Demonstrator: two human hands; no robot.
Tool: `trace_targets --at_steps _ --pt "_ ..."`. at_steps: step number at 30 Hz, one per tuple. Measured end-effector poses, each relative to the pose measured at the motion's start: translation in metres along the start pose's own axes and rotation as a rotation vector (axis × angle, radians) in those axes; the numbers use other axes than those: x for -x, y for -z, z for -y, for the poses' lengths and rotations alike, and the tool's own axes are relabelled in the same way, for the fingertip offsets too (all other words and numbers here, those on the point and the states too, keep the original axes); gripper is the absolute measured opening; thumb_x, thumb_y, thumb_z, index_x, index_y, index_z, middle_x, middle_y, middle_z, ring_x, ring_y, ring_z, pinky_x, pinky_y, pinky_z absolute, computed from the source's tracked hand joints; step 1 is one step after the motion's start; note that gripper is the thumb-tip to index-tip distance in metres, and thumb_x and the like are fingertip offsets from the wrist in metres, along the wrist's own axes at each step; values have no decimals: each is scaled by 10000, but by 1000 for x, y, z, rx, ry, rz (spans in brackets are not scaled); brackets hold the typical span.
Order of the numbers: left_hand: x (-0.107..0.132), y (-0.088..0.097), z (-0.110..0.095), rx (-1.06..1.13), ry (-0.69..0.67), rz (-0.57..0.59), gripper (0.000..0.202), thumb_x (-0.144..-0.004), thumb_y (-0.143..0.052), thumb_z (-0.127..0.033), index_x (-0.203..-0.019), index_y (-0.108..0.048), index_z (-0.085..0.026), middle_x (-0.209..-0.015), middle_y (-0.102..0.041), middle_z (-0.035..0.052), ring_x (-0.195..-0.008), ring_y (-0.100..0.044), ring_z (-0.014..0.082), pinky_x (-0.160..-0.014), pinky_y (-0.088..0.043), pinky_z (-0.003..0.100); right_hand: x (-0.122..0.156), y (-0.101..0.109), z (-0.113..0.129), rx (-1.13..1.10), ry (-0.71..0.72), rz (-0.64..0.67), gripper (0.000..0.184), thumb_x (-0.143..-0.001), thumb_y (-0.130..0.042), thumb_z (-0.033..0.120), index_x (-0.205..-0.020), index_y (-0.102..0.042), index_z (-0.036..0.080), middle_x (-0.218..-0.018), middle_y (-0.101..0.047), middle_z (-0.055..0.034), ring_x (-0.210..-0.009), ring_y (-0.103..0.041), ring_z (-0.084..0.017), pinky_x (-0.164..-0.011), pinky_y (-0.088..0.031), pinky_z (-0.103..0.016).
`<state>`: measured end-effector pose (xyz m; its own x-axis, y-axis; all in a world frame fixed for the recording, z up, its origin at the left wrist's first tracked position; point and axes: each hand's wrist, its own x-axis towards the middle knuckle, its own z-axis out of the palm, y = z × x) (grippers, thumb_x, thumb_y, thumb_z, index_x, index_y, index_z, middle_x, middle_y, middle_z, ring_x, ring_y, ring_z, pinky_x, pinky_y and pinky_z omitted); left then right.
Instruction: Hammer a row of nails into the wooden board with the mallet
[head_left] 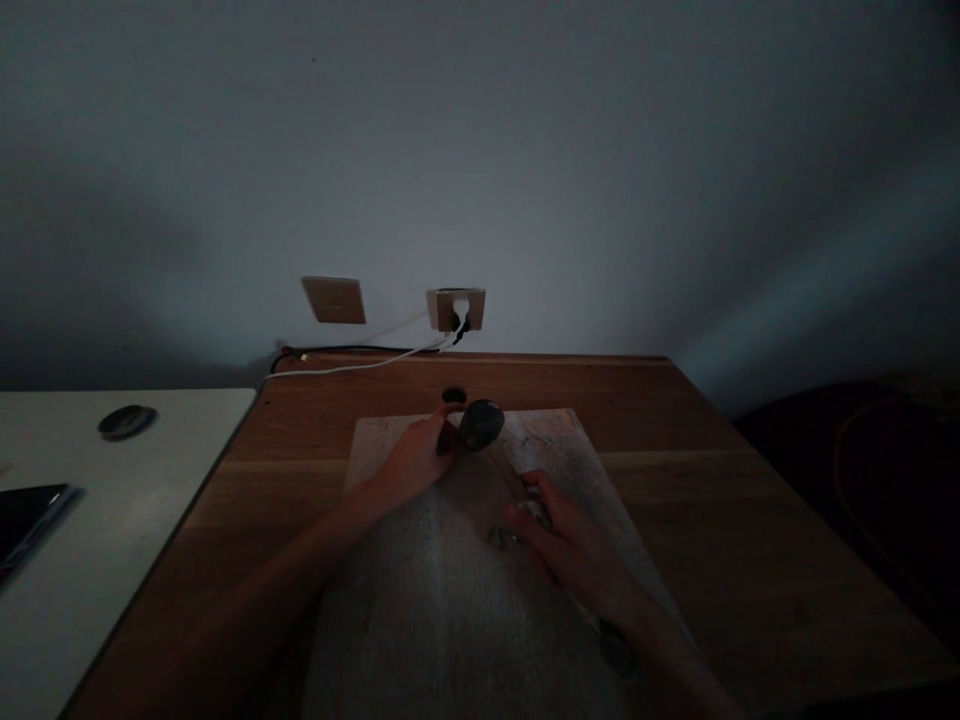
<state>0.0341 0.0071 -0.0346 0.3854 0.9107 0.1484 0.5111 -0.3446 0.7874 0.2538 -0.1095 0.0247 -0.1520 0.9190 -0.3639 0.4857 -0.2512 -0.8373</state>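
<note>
The scene is dim. My left hand reaches forward over a pale cloth or sheet spread on a wooden table, its fingertips against a dark round object at the sheet's far edge. My right hand rests on the sheet nearer to me, fingers curled around something small and pale that I cannot make out. A thin stick-like shape seems to run from the round object toward my right hand.
A small dark hole or grommet sits in the table behind the round object. Wall sockets hold a white cable and a dark cable. A white desk to the left carries a dark disc and a dark flat device.
</note>
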Motion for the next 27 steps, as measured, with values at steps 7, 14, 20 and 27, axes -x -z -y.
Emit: trace_targets --at_steps 7,14,20,27 --pt "0 -2 -1 -5 17 8 643 -817 -670 -89 -1428 -522 -220 -959 -756 17 -867 -717 166 -823 -557 297 -1 -1 -1 -5 2 10 347 -1014 -478 485 -1220 -498 206 -516 -469 98 -414 -453 -133 -425 -333 -246" --pt "1 9 -5 -103 11 84 732 -772 -685 -71 -1455 -447 -187 -1060 -708 39 -911 -700 174 -814 -561 299 5 2 -8 25 -11 -33 399 -992 -508 513 -1233 -519 196 -552 -511 85 -426 -469 -128 -452 -347 -252" --pt "38 7 -62 -571 -374 181 252 -910 -660 -200 -1159 -618 -205 -1163 -680 94 -1083 -678 272 -957 -553 432 33 21 -37 48 -60 -150 535 -982 -506 630 -1317 -544 214 -764 -687 -4 -567 -624 -186 -488 -440 -289" --pt "69 -46 -105 -869 -738 205 167 -961 -556 -169 -1034 -706 -175 -888 -747 112 -834 -690 267 -756 -522 409 57 34 -68 -34 -146 -271 615 -892 -572 691 -1300 -560 231 -1096 -732 -107 -789 -711 -250 -509 -500 -305"
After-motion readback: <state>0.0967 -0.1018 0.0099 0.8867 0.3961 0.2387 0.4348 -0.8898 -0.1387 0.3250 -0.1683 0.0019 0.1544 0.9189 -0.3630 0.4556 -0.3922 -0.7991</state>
